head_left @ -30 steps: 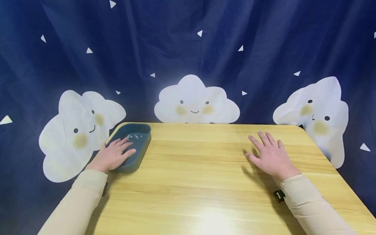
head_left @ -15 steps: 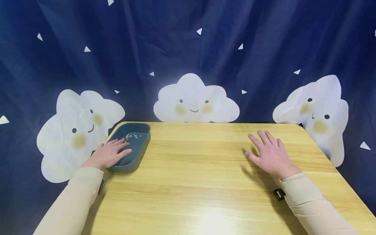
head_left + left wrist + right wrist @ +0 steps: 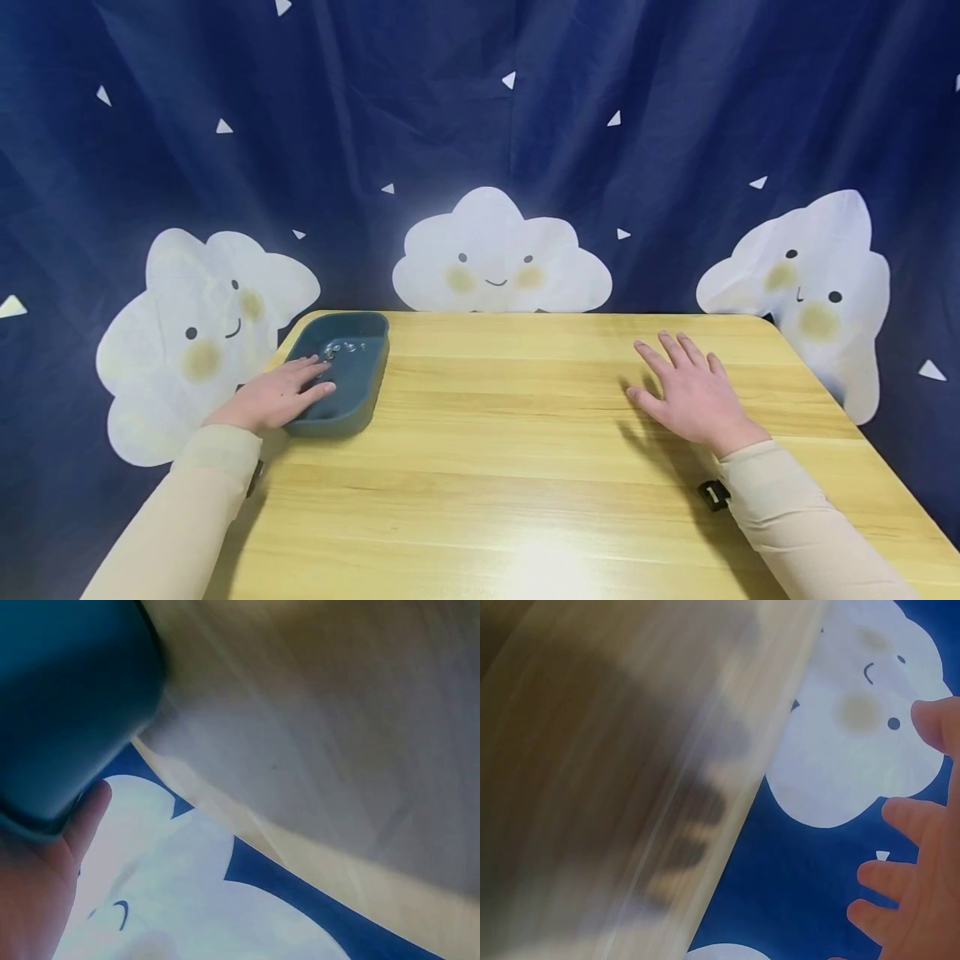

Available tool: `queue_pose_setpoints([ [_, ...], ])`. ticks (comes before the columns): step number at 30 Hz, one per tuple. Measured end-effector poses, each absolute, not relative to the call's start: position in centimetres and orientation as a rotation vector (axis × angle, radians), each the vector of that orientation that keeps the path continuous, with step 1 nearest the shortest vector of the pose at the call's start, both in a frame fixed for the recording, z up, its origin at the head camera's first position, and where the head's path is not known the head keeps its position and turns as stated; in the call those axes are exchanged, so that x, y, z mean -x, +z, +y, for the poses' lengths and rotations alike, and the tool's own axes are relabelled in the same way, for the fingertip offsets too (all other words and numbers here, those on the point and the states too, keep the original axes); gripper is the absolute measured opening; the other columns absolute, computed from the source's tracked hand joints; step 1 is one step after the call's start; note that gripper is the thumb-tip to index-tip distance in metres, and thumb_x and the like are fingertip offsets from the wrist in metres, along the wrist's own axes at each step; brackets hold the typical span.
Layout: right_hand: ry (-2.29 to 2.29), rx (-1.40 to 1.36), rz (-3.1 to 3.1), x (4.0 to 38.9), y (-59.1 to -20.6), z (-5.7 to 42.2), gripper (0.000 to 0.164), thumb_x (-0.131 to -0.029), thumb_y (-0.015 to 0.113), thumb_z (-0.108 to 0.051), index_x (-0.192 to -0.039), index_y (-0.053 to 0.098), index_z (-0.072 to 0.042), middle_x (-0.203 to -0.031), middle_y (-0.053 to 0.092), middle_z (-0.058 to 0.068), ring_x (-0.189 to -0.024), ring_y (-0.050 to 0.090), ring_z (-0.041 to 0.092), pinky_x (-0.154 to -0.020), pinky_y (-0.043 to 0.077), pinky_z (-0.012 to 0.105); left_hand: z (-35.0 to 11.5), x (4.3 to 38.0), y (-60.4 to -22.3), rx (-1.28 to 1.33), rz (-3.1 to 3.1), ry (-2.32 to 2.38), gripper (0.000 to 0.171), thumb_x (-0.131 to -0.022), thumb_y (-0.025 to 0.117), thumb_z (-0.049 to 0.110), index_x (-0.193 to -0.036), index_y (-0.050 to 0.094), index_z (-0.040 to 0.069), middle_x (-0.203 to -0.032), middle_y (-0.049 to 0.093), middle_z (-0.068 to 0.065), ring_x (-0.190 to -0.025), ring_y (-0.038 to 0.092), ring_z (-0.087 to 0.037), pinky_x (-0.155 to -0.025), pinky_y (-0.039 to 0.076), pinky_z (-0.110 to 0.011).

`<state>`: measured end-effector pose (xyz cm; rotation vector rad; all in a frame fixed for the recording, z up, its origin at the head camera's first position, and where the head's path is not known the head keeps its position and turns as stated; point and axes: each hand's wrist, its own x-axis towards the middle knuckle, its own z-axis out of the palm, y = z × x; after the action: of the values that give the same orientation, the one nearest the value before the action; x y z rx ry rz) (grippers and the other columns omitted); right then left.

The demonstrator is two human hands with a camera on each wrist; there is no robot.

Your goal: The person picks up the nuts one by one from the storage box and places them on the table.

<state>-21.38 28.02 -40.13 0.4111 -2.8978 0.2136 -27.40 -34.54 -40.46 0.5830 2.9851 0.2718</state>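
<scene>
A dark blue-green rectangular tray stands at the table's far left corner in the head view. Several small, clear, shiny pieces lie towards its back end. My left hand reaches over the tray's left side, palm down, fingers extended and overlapping the inside. In the left wrist view the tray fills the upper left, with part of my left hand right at its edge. Over the right part of the table my right hand hovers with fingers spread, holding nothing; the right wrist view shows its fingers apart.
The light wooden table has rounded far corners and casts back a bright glare near the front. Behind it hangs a dark blue curtain printed with white clouds and small triangles. A black strap sits under the right sleeve.
My left hand has drawn slightly left and back over the tray. The tray has shifted a little to the right since half a second ago. My right hand has stayed in place.
</scene>
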Motion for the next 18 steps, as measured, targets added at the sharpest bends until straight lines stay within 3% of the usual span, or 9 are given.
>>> queue_pose_setpoints([
  [18, 0.215, -0.413, -2.9, 21.1, -40.1, 28.0, 0.072, -0.099, 0.052, -0.055, -0.154, 0.039, -0.011, -0.158, 0.026, 0.029, -0.145, 0.018, 0.052, -0.103, 0.019, 0.076, -30.4, 26.3, -40.5, -0.912, 2.951, 0.274, 0.068, -0.1, 0.048, 0.06, -0.144, 0.055, 0.009, -0.151, 0.047, -0.018, -0.142, 0.039, -0.04, -0.109, 0.034, -0.057],
])
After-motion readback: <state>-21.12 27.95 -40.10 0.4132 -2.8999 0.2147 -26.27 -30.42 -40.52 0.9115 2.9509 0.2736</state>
